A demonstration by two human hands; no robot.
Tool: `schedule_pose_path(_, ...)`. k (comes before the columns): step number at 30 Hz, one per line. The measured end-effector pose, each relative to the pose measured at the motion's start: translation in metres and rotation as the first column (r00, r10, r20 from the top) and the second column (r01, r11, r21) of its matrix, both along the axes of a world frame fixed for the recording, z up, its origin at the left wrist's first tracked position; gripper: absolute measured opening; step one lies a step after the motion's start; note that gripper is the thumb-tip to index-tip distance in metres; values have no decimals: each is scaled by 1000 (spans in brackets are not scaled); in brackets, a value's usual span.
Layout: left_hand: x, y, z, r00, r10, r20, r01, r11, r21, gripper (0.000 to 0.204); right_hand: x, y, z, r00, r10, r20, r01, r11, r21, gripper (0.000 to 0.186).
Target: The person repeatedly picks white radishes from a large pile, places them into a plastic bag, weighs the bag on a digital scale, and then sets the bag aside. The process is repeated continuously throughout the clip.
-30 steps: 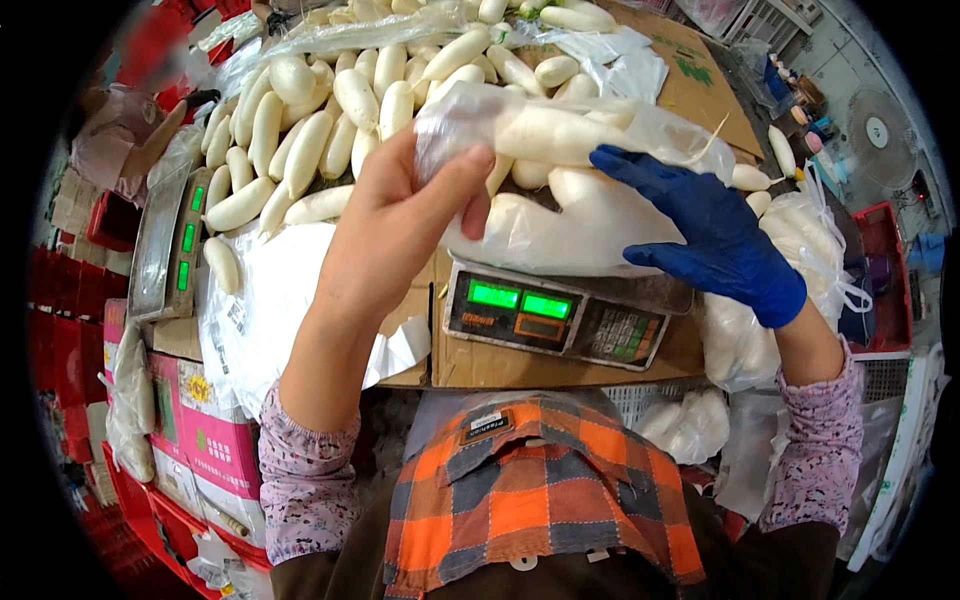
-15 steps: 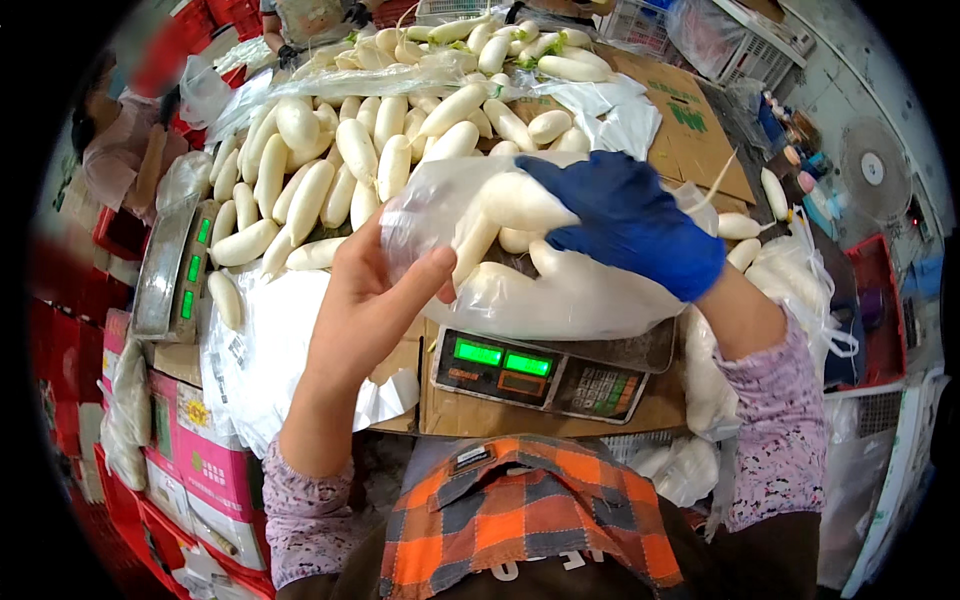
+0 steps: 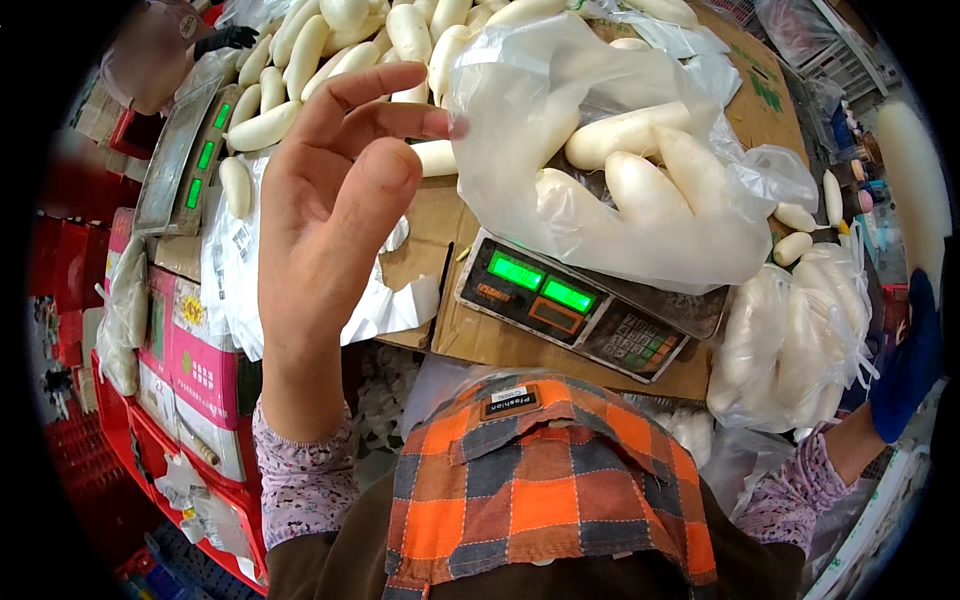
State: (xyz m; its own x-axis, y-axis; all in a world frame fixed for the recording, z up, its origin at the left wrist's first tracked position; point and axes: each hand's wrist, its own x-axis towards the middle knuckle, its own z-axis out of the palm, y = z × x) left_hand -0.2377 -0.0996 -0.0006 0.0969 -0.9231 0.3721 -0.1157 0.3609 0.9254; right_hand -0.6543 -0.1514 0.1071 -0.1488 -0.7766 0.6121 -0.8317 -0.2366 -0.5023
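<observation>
At the far right edge my right hand (image 3: pixel 908 365), in a blue glove, grips the lower end of a white radish (image 3: pixel 915 180) held upright. My bare left hand (image 3: pixel 335 205) is raised with fingers curved and thumb apart, holding nothing. Its fingertips reach the left edge of a clear plastic bag (image 3: pixel 500 130); whether they touch it I cannot tell. The bag gapes wide, and several white radishes (image 3: pixel 640 190) lie in it. Beneath it is a digital scale (image 3: pixel 590 320) with a lit green display.
Loose radishes (image 3: pixel 300 45) are heaped at the back. A second scale (image 3: pixel 180 160) stands at left, beside white plastic bags (image 3: pixel 235 270). Filled radish bags (image 3: pixel 790 330) sit right of the near scale. Another person's dark-gloved hand (image 3: pixel 226 40) shows at upper left.
My right hand has left the bag and swung far right, where it now holds a radish. My left hand has loosened from the bag's side and risen. The view has shifted.
</observation>
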Motion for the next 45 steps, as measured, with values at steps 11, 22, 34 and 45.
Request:
schedule_pose_path(11, -16, -6, -3, 981, -43, -190, 48, 999, 21, 56, -47, 37, -30, 990, 70, 124, -74, 997, 28, 51)
schedule_pose_path(22, -39, -16, 6, 993, -5, -116, 44, 940, 337, 20, 126, -45, -69, 566, 700, -436, -553, 714, 428, 78)
schedule_pose_path(34, -37, -27, 1, 934, -128, -333, 207, 955, 213, 41, 139, -100, -119, 573, 728, -376, -672, 680, 293, 54)
schedule_pose_path(45, -46, -22, 13, 902, -238, -361, 313, 935, 166, 60, 141, -73, -118, 603, 613, -510, -545, 784, 298, 66)
